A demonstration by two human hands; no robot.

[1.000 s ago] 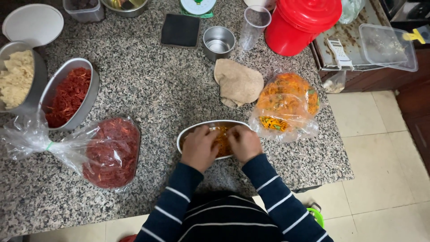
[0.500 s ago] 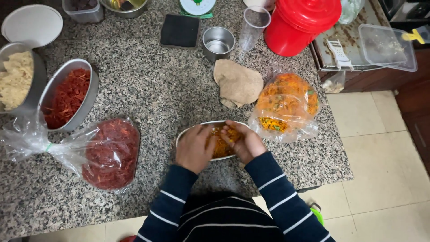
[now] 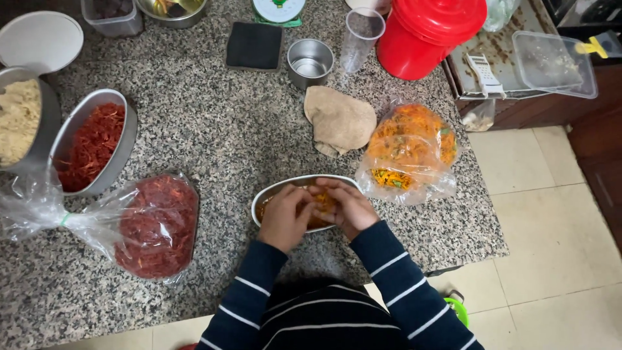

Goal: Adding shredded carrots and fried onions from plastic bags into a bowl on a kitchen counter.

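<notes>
Both of my hands are over an oval metal dish (image 3: pixel 272 192) near the front edge of the granite counter. My left hand (image 3: pixel 285 217) and my right hand (image 3: pixel 346 206) are cupped together around a clump of orange flower petals (image 3: pixel 322 202) in the dish. My fingers hide most of the petals. A clear plastic bag of orange flowers (image 3: pixel 408 150) lies just right of the dish.
A tied plastic bag of red petals (image 3: pixel 155 223) lies to the left, beside an oval tin of red shreds (image 3: pixel 91 146) and a tin of beige shreds (image 3: pixel 18 122). Farther back lie a tan cloth (image 3: pixel 340 118), steel cup (image 3: pixel 310 61), plastic cup (image 3: pixel 360 35) and red bucket (image 3: pixel 427 32).
My hands have drawn closer together over the dish, gathering the orange petals between them.
</notes>
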